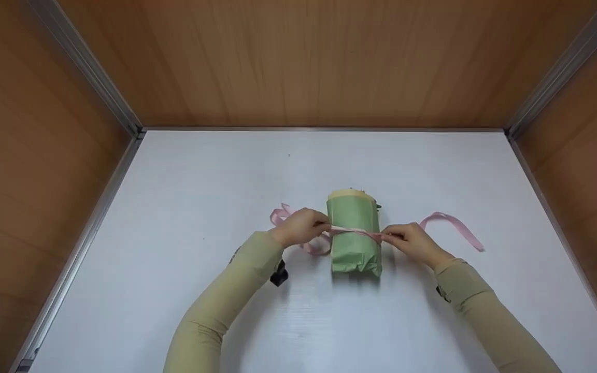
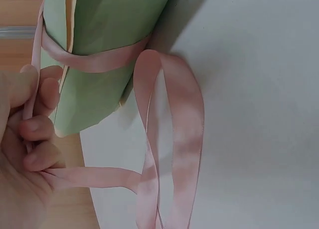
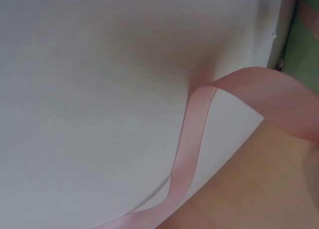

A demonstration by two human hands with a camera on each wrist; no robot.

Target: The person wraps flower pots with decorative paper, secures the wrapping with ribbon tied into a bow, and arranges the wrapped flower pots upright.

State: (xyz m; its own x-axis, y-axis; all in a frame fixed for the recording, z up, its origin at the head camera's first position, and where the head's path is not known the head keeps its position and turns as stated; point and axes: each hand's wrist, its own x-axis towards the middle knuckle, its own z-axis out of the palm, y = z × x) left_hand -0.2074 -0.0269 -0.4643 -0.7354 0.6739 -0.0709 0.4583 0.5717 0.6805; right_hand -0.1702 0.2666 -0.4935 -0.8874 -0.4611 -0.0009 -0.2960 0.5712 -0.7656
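A green paper-wrapped bundle (image 1: pixel 353 212) lies on the white table, its paper folded and crumpled at the near end. Round its middle runs a pink ribbon (image 1: pixel 354 230), crossed over itself on top. At the bundle's left side my left hand (image 1: pixel 301 227) pinches one end of the ribbon; the left wrist view shows the ribbon (image 2: pixel 99 59) circling the green paper (image 2: pixel 109 24) and passing through the curled fingers (image 2: pixel 37 128). My right hand (image 1: pixel 415 242) pinches the other end at the right side. In the right wrist view that hand is almost wholly hidden, and ribbon (image 3: pixel 192 134) trails down.
Loose ribbon loops lie left of the bundle, and a ribbon tail (image 1: pixel 456 225) curves over the table (image 1: pixel 200 181) on the right. Wooden panels (image 1: pixel 319 62) with metal edging enclose the back and sides. A small black object (image 1: pixel 279 274) shows beside the left sleeve.
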